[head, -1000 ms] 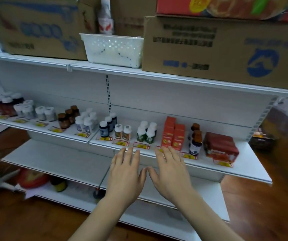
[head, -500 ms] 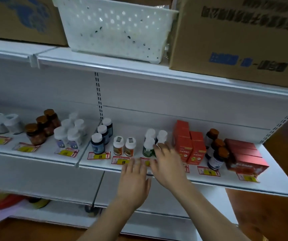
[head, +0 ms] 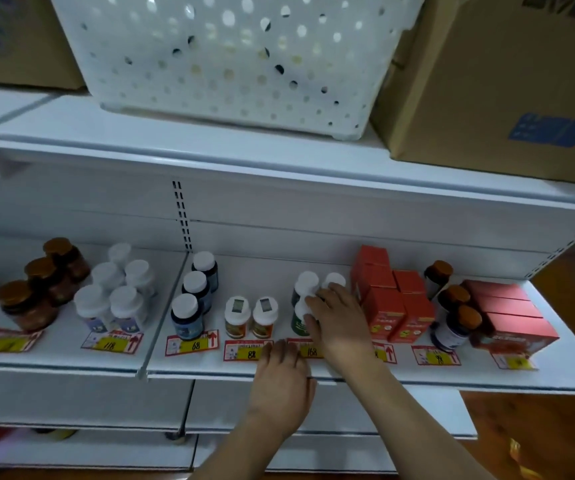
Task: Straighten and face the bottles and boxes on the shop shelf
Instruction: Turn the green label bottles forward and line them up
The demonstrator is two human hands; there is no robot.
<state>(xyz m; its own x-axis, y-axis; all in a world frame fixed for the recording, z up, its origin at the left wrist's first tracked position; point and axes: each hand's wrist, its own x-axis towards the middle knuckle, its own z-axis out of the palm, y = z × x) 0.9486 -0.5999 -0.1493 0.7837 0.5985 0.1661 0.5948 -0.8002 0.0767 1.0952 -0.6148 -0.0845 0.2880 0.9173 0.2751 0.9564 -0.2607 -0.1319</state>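
While the left hand (head: 281, 386) lies flat at the shelf (head: 71, 358) edge, the right hand (head: 339, 322) grips green bottles (head: 301, 306).

Green bottles (head: 300, 320) stand between small jars (head: 250, 317) and boxes (head: 393, 299).

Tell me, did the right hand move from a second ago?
Yes. The right hand went forward, from in front of the white metal shelf's edge onto the white-capped green bottles above the yellow price tag.

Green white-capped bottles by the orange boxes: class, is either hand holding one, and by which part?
The right hand grips the front green bottle with a white cap around its cap and shoulder. The left hand holds nothing, resting on the white shelf edge.
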